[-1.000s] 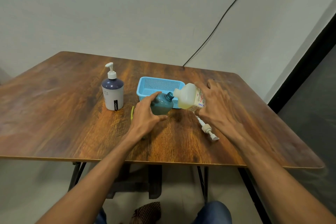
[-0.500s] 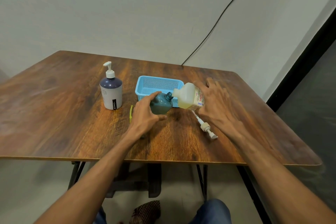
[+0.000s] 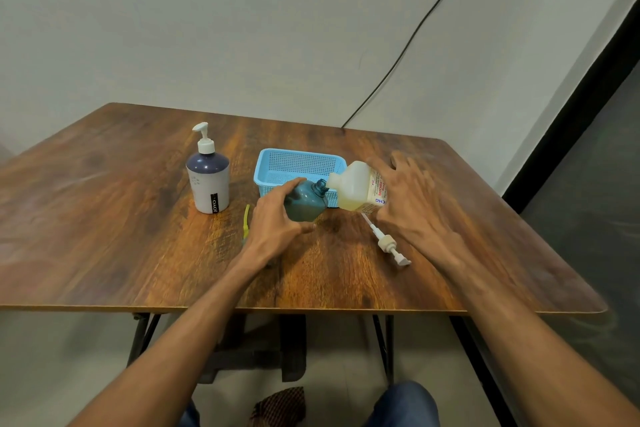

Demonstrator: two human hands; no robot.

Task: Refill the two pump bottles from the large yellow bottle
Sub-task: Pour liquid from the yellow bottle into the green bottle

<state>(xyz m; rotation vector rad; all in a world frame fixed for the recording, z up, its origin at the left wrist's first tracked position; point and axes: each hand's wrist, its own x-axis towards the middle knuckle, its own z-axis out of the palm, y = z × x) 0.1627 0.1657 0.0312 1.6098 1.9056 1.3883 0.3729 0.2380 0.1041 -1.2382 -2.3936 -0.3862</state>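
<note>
My left hand (image 3: 273, 222) grips a small teal bottle (image 3: 306, 201) with its pump off, tilted so its open neck points right. My right hand (image 3: 412, 204) holds the large yellow bottle (image 3: 356, 189) tipped on its side, spout touching the teal bottle's neck. The removed white pump (image 3: 386, 241) lies on the table in front of the yellow bottle. A navy-and-white pump bottle (image 3: 207, 180) stands upright to the left, pump still on.
A light blue mesh basket (image 3: 298, 163) sits just behind the two tilted bottles. A thin yellow-green object (image 3: 246, 220) lies on the wooden table (image 3: 104, 236) beside my left wrist. A black cable runs down the wall behind.
Both hands and bottles keep the same pouring pose. Only the camera view has shifted slightly.
</note>
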